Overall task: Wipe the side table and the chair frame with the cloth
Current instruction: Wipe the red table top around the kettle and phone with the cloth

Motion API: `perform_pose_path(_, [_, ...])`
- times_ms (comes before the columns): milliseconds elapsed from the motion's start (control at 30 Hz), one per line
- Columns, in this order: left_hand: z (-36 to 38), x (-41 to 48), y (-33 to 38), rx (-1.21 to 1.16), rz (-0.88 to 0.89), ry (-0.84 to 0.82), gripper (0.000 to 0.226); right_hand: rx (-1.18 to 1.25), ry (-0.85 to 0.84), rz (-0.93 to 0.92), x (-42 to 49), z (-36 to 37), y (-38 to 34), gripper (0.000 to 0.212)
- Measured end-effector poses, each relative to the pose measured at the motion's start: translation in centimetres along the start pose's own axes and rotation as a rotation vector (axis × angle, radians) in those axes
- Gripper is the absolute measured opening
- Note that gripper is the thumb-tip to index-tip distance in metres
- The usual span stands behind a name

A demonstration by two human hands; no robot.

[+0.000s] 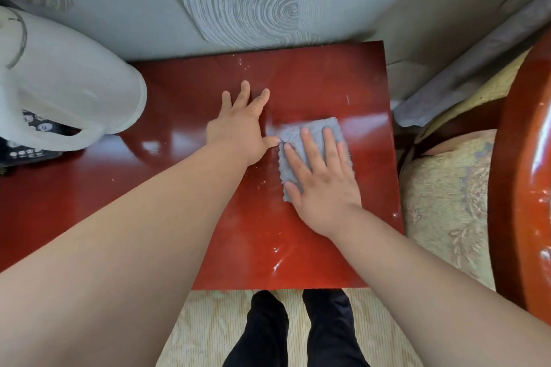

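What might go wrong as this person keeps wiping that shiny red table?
1. The right hand presses the cloth flat near the table's right edge; a long stroke might push it off toward the chair.
2. A leftward sweep might bump the white jug standing at the table's left end.
3. The left hand rests bare on the gloss, so it may leave fresh smudges.

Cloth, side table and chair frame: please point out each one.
cloth [301, 131]: head view, bare upper left part.
side table [328, 83]: head view, bare red top.
chair frame [518, 176]: head view, glossy red armrest.
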State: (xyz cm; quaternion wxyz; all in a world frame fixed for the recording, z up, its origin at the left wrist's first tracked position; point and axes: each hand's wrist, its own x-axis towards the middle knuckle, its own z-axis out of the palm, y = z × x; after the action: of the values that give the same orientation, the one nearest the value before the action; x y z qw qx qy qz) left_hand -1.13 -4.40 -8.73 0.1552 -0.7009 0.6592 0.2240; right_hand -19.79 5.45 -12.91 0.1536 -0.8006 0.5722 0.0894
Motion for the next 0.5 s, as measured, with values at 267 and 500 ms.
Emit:
perform_pose_path(267, [0.0,0.0,-0.1,0.012,0.007,-0.006,0.102,-0.038,0.056,0.194,0.3,-0.8,7.9,0.074])
perform_pose_path(500, [0.3,-0.1,0.2,0.054,0.010,-0.012,0.100,0.046,0.070,0.121,-2.3,0.6,1.9,0.070])
